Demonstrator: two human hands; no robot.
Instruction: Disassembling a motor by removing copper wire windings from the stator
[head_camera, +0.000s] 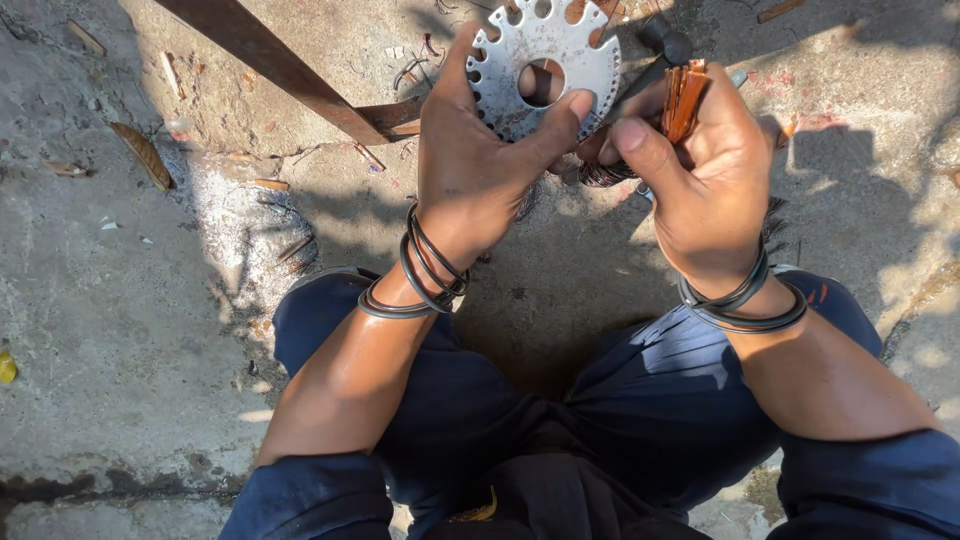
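My left hand (478, 150) grips a round grey metal disc (545, 45) with notches around its rim and a hole in the middle, thumb pressed on its right edge. My right hand (700, 165) is closed around a bundle of copper-coloured wire strands (684, 98) and a dark hammer-like tool (655, 55), whose head sticks out above the fingers. A dark coil of thin wire (605, 173) shows between the two hands. Black rubber rings (425, 275) circle my left wrist, and more black rings (745, 305) circle my right wrist.
I squat over rough concrete ground (120, 300), my knees in dark blue trousers (640, 400) below the hands. A rusty metal bar (270, 60) runs diagonally at the upper left. Dry leaves (145, 155) and small scraps lie scattered about.
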